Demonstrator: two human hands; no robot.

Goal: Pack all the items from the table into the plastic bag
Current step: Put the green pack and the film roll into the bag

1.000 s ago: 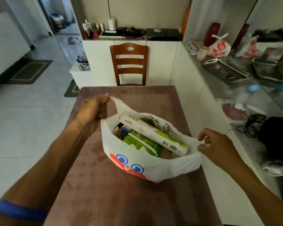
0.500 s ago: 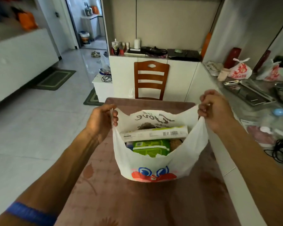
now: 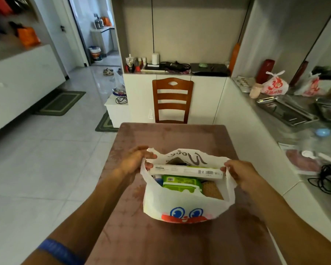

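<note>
Pinching the plastic bag [image 3: 185, 205] by its handles, our left hand [image 3: 135, 162] and right hand [image 3: 241, 174] hold it open on the near table [image 3: 161, 241], white box [image 3: 186, 171] and green pack [image 3: 181, 183] inside.

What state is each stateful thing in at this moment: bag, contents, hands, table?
White plastic bag with cartoon eyes: open, standing on table.
Long white box: inside bag, lying across top.
Green packet: inside bag.
Left hand: gripping bag's left handle.
Right hand: gripping bag's right handle.
Brown floral-patterned table: only the bag on it.
</note>
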